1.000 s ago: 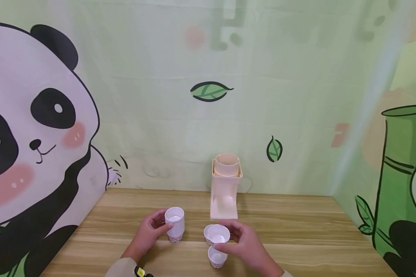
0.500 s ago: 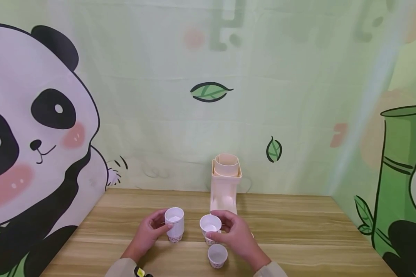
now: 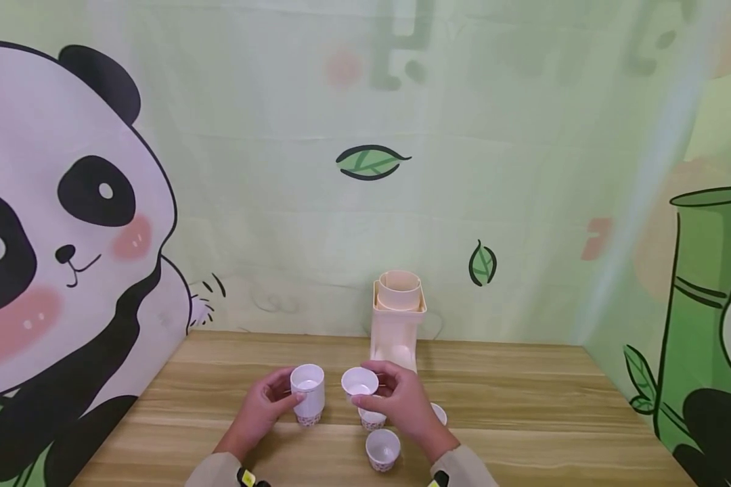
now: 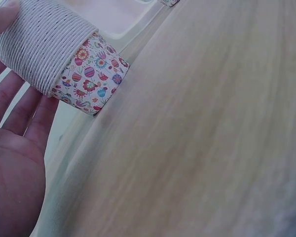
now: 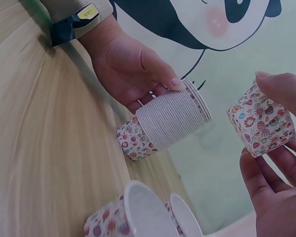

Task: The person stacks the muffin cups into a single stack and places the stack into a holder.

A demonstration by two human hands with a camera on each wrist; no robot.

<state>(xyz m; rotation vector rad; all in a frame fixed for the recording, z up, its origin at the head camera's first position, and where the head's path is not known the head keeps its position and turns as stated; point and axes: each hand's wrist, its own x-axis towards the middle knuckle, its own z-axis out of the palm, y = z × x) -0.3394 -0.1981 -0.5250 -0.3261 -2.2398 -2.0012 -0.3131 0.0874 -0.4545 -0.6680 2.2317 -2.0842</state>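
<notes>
My left hand [image 3: 258, 414] grips an upright stack of nested paper cups [image 3: 308, 404]. The rims make a ribbed white sleeve, and the lowest cup [image 4: 91, 76] shows a colourful flower and bird print. To its right, my right hand [image 3: 407, 400] pinches one printed paper cup [image 3: 355, 387] between thumb and fingers, raised to about the height of the stack's top. In the right wrist view this single cup [image 5: 261, 123] is apart from the stack [image 5: 172, 118]. Below the right hand, one loose cup [image 3: 373, 419] stands partly covered by it.
Another cup [image 3: 383, 450] stands nearer the front, and one more [image 3: 440, 414] shows partly behind the right wrist. A pale pink cup dispenser [image 3: 396, 328] with a round tube on top stands at the back of the wooden table [image 3: 512, 385], against a printed cloth backdrop.
My right hand has carried its cup leftward and up toward the stack, uncovering the loose cups below and at the right. The left hand and its stack have stayed in place.
</notes>
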